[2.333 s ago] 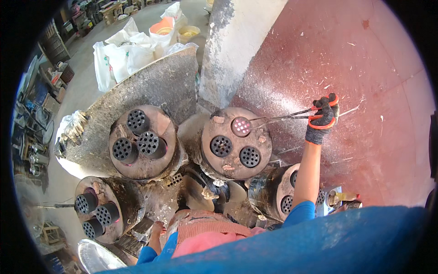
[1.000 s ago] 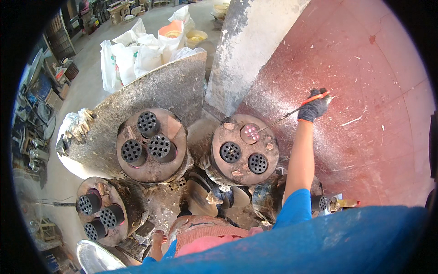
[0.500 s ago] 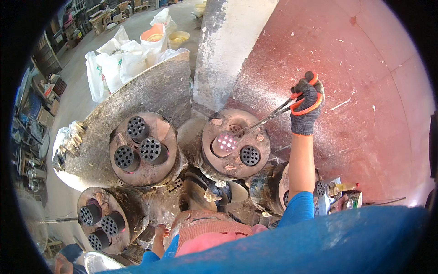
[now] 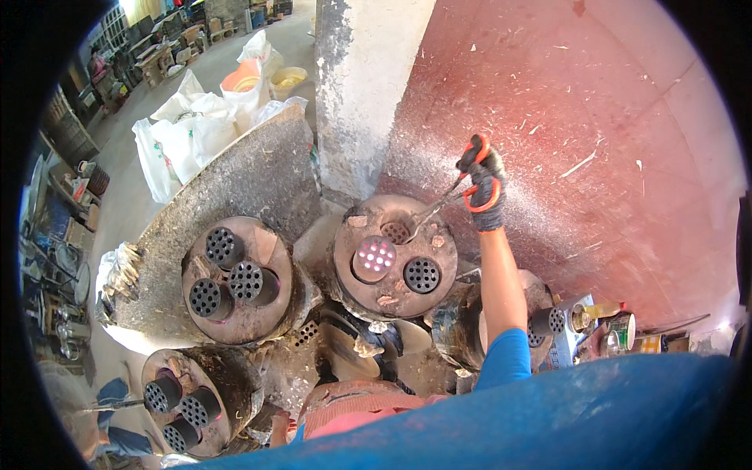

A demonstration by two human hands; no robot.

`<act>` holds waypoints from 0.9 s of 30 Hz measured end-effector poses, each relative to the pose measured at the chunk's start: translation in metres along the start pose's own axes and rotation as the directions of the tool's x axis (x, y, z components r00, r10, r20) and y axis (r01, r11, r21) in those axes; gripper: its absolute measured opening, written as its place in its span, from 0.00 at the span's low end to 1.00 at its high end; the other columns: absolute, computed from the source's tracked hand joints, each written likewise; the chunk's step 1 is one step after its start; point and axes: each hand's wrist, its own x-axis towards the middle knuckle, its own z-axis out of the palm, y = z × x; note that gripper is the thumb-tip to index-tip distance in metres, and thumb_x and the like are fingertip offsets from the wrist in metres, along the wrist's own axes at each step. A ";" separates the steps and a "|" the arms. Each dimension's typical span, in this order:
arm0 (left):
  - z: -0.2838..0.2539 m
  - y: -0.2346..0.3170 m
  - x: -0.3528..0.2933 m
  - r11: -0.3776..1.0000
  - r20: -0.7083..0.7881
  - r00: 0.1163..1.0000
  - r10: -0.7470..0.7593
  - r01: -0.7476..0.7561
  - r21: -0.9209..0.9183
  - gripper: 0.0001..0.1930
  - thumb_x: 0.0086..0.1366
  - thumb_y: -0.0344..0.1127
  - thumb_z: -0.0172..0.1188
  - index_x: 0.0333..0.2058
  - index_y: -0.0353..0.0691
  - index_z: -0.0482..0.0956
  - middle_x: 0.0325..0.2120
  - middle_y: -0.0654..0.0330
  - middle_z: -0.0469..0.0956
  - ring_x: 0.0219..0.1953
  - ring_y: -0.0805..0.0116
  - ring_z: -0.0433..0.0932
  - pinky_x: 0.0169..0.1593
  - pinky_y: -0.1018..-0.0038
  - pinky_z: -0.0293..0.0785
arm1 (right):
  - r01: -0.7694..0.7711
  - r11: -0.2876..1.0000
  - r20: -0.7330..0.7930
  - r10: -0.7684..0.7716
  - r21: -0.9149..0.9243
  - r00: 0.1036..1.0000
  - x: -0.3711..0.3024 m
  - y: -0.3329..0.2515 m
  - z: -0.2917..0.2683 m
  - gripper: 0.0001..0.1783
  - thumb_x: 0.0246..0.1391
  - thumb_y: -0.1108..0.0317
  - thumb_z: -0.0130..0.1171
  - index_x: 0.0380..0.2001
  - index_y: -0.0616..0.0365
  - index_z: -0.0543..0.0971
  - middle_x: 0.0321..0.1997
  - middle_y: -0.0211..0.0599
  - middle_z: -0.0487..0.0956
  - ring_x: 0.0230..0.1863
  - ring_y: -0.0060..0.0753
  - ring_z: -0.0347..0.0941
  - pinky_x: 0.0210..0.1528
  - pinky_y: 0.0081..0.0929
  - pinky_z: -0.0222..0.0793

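My right hand (image 4: pixel 484 184), in a dark knitted glove, grips the orange-handled metal tongs (image 4: pixel 439 205). Their tips reach the rear hole of the round clay stove (image 4: pixel 351 276), beside a brownish, burnt briquette (image 4: pixel 395 232) set low in that hole. A glowing pink briquette (image 4: pixel 374 257) stands raised in the left hole, apart from the tongs. In the right hole sits a black honeycomb briquette (image 4: pixel 421 275). My left hand (image 4: pixel 280 428) shows only partly at the lower edge, low beside the pink apron; its fingers are hidden.
Two more stoves, one at left (image 4: pixel 266 309) and one at lower left (image 4: pixel 223 411), hold black briquettes. Another stove (image 4: pixel 540 291) lies partly behind my right forearm. White sacks (image 4: pixel 188 133) stand beyond a curved board (image 4: pixel 243 168). Bottles and cans (image 4: pixel 599 311) crowd the right.
My right hand has moved left, and the tongs' tips have shifted from beside the glowing briquette to the rear hole. The whole view has shifted a little. The left hand shows less.
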 end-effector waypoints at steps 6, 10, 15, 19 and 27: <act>-0.012 -0.012 -0.041 0.983 0.088 0.995 -0.036 0.051 -0.177 0.08 0.57 0.39 0.47 0.33 0.43 0.70 0.18 0.54 0.74 0.13 0.63 0.73 0.13 0.69 0.69 | -0.014 1.000 0.122 0.017 -0.025 0.992 -0.014 0.034 -0.016 0.28 0.45 0.73 0.48 0.54 0.60 0.64 0.36 0.31 0.70 0.37 0.25 0.66 0.44 0.24 0.62; 0.000 -0.030 -0.056 0.999 -0.116 0.992 -0.039 0.038 -0.012 0.11 0.56 0.38 0.48 0.37 0.43 0.71 0.22 0.54 0.76 0.17 0.62 0.74 0.18 0.68 0.71 | 0.054 0.996 0.198 -0.038 -0.077 0.979 -0.012 0.037 -0.020 0.28 0.45 0.73 0.47 0.54 0.60 0.64 0.37 0.30 0.70 0.37 0.25 0.66 0.43 0.23 0.63; 0.011 -0.047 -0.055 0.995 -0.029 0.999 0.016 -0.018 -0.099 0.11 0.56 0.38 0.50 0.37 0.42 0.71 0.23 0.52 0.76 0.20 0.60 0.75 0.21 0.66 0.73 | -0.062 0.998 0.202 0.064 -0.015 0.977 -0.012 0.068 -0.019 0.29 0.45 0.72 0.49 0.55 0.60 0.64 0.37 0.31 0.70 0.38 0.24 0.66 0.43 0.23 0.63; 0.017 -0.067 -0.051 0.978 -0.046 0.998 0.044 -0.053 -0.203 0.10 0.57 0.38 0.52 0.37 0.43 0.70 0.23 0.51 0.75 0.20 0.59 0.75 0.23 0.65 0.74 | -0.095 0.995 0.150 0.098 -0.028 0.984 -0.003 0.100 -0.015 0.25 0.44 0.73 0.49 0.50 0.59 0.67 0.33 0.29 0.70 0.33 0.24 0.66 0.38 0.22 0.64; 0.045 -0.163 -0.075 0.935 -0.127 0.985 0.120 -0.155 -0.319 0.09 0.58 0.39 0.52 0.37 0.46 0.70 0.22 0.54 0.75 0.21 0.61 0.76 0.20 0.66 0.72 | 0.078 0.961 -0.032 -0.072 0.267 0.997 0.029 0.038 -0.022 0.17 0.40 0.78 0.47 0.38 0.60 0.71 0.25 0.29 0.69 0.23 0.22 0.64 0.24 0.18 0.62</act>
